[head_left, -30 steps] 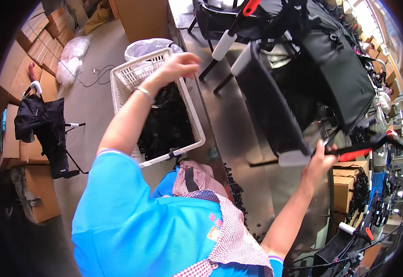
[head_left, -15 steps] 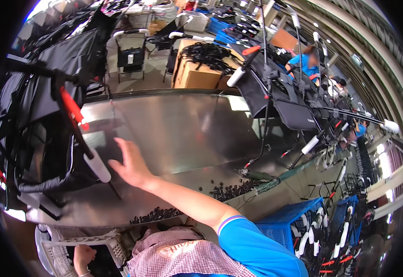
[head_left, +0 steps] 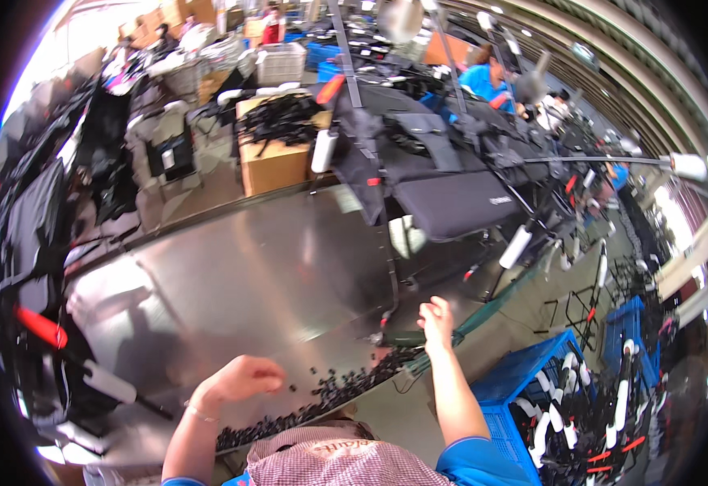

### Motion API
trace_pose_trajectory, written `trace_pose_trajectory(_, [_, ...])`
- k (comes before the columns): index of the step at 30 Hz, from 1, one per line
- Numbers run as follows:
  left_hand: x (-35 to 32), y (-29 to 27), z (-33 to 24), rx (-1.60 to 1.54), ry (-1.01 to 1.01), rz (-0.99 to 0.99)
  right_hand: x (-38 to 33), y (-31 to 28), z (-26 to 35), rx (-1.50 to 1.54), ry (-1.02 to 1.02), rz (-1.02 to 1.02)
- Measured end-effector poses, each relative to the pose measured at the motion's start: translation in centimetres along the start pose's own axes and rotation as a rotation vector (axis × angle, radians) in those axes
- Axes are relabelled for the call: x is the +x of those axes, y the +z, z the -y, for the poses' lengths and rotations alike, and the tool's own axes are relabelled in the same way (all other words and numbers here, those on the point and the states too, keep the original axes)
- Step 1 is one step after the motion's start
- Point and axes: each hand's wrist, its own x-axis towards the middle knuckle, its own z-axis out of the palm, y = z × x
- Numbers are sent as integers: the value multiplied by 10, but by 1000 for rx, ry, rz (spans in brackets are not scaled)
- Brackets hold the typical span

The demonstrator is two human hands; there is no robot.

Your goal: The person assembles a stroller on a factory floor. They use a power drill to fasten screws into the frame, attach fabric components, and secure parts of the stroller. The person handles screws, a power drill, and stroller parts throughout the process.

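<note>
My left hand (head_left: 244, 377) hovers above the near side of the shiny metal table (head_left: 232, 267), with its fingers loosely bent and nothing visible in them. Small black parts (head_left: 346, 387) lie scattered along the table's near edge, just right of that hand. My right hand (head_left: 437, 324) is raised near the table's right end, its fingers partly bent and apart, beside a green strip or hose (head_left: 483, 312). Beyond it stands a black fabric folding frame (head_left: 451, 198) with metal tubes and white end sleeves. I see no contact between my right hand and that frame.
Another black frame with a red part (head_left: 42, 328) and a white sleeve (head_left: 111, 382) stands at the left. A blue crate (head_left: 504, 405) of white-ended tubes is at lower right. Behind the table are a cardboard box (head_left: 277, 170) with black straps and a person in blue (head_left: 483, 81).
My right hand has swung from the left-hand frame to the table's right end. My left hand has risen from beside a white basket to above the table. The view has turned rightward.
</note>
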Motion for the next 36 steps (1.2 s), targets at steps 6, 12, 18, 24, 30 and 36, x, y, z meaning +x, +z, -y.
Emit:
trace_pose_trajectory(6, [262, 72, -42, -290, 141, -427, 156, -124, -19, -188, -82, -366])
trace_pose_trajectory(12, [344, 92, -63, -565, 216, -438, 240, -134, -13, -308, -74, -356])
trace_pose_trajectory(18, [286, 39, -89, -649, 182, -577, 201, -81, -2, -100, -31, -122])
trace_pose_trajectory(24, [196, 21, -139, -719, 173, -521, 126, -87, 71, -75, -280, -61])
trace_pose_trajectory(30, [124, -3, -191, -823, 383, -371, 49, -98, 156, -158, -682, -119])
trace_pose_trajectory(36, [104, -17, -227, -1041, 545, -156, 2, -119, 243, -622, -976, -309])
